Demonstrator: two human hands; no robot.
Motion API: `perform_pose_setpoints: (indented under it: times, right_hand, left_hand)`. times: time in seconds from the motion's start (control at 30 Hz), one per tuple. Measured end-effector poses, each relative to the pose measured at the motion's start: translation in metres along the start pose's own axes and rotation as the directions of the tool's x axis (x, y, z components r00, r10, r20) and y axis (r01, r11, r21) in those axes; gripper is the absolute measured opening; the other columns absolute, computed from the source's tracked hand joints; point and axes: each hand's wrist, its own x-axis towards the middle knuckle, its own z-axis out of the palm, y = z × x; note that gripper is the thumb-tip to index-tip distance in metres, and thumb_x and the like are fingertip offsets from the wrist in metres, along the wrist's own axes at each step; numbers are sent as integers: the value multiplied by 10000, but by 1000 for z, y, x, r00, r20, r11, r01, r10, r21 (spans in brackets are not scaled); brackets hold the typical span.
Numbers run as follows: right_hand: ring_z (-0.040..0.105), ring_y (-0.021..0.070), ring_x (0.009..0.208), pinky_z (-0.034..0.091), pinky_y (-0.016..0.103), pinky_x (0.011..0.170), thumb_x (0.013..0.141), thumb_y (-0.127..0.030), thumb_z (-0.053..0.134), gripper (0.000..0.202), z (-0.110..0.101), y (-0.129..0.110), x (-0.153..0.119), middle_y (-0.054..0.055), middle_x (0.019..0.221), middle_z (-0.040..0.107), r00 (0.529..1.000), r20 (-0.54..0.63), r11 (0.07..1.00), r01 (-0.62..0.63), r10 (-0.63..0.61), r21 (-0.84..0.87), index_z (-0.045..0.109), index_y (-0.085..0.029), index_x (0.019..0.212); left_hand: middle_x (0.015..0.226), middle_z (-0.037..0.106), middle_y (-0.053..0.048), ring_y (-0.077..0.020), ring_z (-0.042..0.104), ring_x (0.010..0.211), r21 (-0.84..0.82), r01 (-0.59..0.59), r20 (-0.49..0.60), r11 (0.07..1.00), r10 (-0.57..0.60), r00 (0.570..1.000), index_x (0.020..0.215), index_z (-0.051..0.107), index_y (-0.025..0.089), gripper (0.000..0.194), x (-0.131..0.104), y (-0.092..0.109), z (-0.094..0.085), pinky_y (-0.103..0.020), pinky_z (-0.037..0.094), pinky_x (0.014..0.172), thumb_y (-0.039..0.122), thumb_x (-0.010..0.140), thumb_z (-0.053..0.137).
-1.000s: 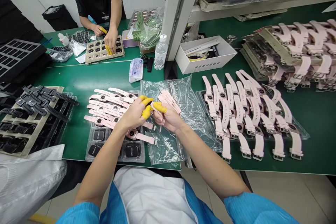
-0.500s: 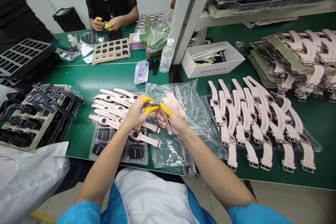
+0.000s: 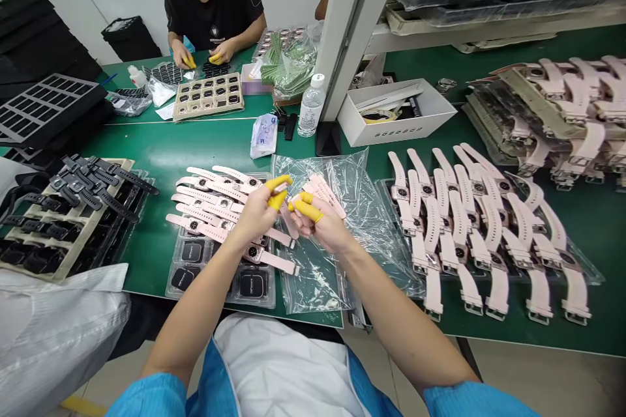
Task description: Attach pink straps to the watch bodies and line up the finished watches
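My left hand (image 3: 259,210), with yellow finger covers, pinches a small watch piece with a pink strap (image 3: 289,221) hanging from it. Just to its right, my right hand (image 3: 320,218) has its fingers curled close to the strap; what they hold, if anything, is too small to make out. Below and left of the hands, pink-strapped watches (image 3: 210,208) lie across a clear tray (image 3: 268,300) with square black pieces. Beneath the right hand, more pink straps (image 3: 325,192) rest on a clear plastic bag (image 3: 313,287).
Rows of pink watches (image 3: 460,221) lie at right, with stacked trays (image 3: 513,117) behind. Black watches (image 3: 92,182) sit at left. A bottle (image 3: 311,107), a metal post (image 3: 349,32) and a white box (image 3: 391,133) stand beyond. A person (image 3: 215,13) works across the table.
My hands have moved slightly apart, and the pink strap now hangs from the left hand's side. Across the table, the other person's hands have separated and lowered.
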Motion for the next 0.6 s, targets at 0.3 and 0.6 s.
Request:
perform_pose_setpoints:
  times: [0.3,0.6]
  right_hand:
    - [294,74,394,263,202,394,857,-476,781,366,6,5,2,-94,477,434,998,-9,989,-53,54,137,519,-224,813]
    - [211,59,395,177,182,380,841,-437,771,342,8,2,2,-102,472,346,997,-3,964,-73,76,254,516,-218,777]
  left_hand:
    - [1371,630,-130,-235,619,1290,214,-271,168,939,238,957,1444,587,228,562,-3,-5,2,-430,529,1110,47,940,415]
    - [1310,591,-124,-251,610,1215,216,-223,218,951,176,960,1479,545,230,443,-4,6,1,-445,523,1109,244,1060,399]
